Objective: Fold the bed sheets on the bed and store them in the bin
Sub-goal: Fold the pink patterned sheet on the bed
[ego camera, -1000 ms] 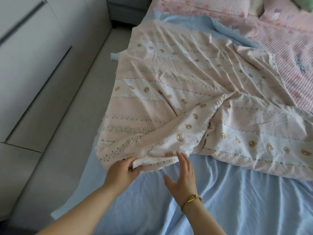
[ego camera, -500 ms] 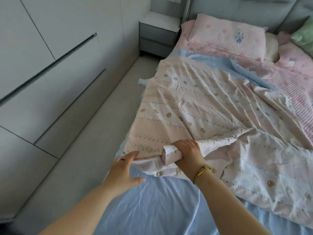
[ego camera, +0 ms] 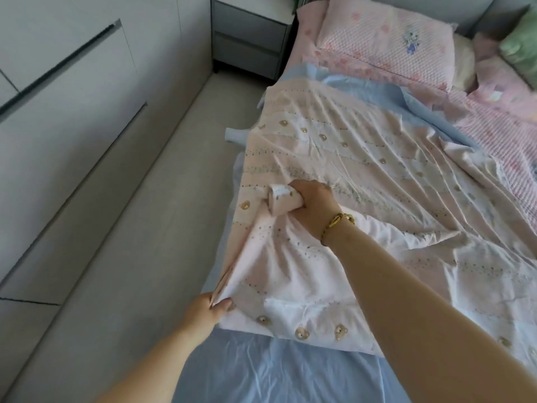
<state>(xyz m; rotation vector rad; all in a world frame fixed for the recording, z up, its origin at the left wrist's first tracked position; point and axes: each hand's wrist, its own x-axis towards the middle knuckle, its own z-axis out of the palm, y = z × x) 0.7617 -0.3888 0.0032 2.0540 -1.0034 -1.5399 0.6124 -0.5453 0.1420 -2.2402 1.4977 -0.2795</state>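
A pale pink sheet (ego camera: 377,175) with gold bear prints and dotted stripes lies rumpled across the bed, over a light blue sheet (ego camera: 276,373). My right hand (ego camera: 315,209), with a gold bracelet on its wrist, grips a bunched corner of the pink sheet and holds it further up the bed near the left side. My left hand (ego camera: 207,311) pinches the folded edge of the same sheet at the bed's left side, close to me. The stretch of fabric between my two hands is pulled taut. No bin is in view.
Pink pillows (ego camera: 386,39) and a green pillow (ego camera: 520,39) lie at the head of the bed, with a pink quilt (ego camera: 499,135) on the right. A grey nightstand (ego camera: 250,39) stands at the far left, white wardrobe doors (ego camera: 58,117) line a narrow floor strip (ego camera: 122,257).
My right hand took hold of the sheet's near corner and carried it up the bed, folding the sheet over. My left hand slid back along the edge toward me and pinched it.
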